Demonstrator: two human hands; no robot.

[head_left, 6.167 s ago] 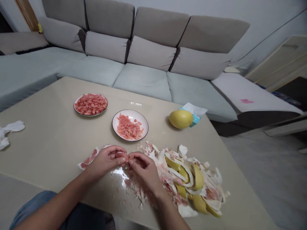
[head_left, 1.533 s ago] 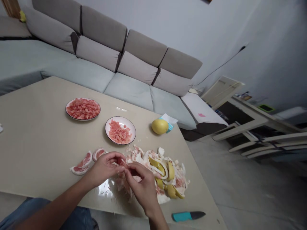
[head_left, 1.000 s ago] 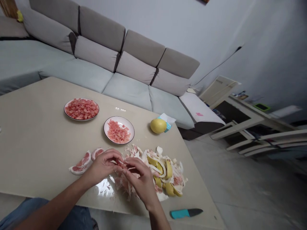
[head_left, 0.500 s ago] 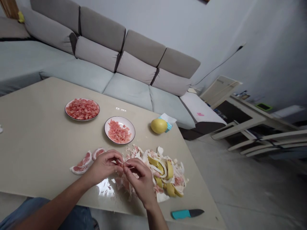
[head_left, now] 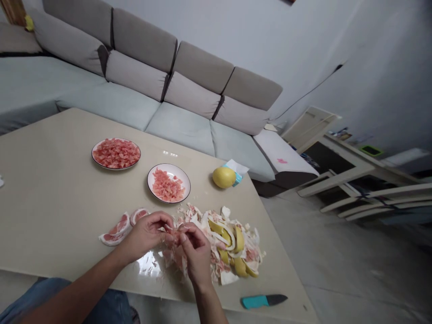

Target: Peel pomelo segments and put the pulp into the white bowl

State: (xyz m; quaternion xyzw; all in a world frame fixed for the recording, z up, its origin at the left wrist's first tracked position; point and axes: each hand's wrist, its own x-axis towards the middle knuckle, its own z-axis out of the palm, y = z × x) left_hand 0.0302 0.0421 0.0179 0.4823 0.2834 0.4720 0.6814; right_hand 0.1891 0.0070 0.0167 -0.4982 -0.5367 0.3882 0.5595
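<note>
A small pink piece of pomelo flesh (head_left: 174, 235) is pinched between my two hands above the table's near side. My left hand (head_left: 150, 234) grips its left end with thumb and fingers. On the right end, the thumb and forefinger of my right hand (head_left: 196, 249) are closed. Just left of my hands lie several pomelo segments (head_left: 116, 229) in white skin. Under and right of them spreads a heap of pomelo peel (head_left: 232, 243), yellow rind mixed with white pith and membrane. Beyond my hands, a white plate (head_left: 182, 175) holds some pink pulp pieces (head_left: 166, 186).
A second plate (head_left: 116, 168) farther left is piled with pink pulp. Near the right edge of the table (head_left: 60, 198) sit a whole yellow pomelo (head_left: 224, 177) and a tissue pack (head_left: 238, 171). A teal-handled knife (head_left: 263, 301) lies at the near right corner. A sofa (head_left: 189, 126) stands behind.
My right hand has shifted slightly right, away from the left hand, and more of the pink flesh shows between my fingers. The left hand has barely moved.
</note>
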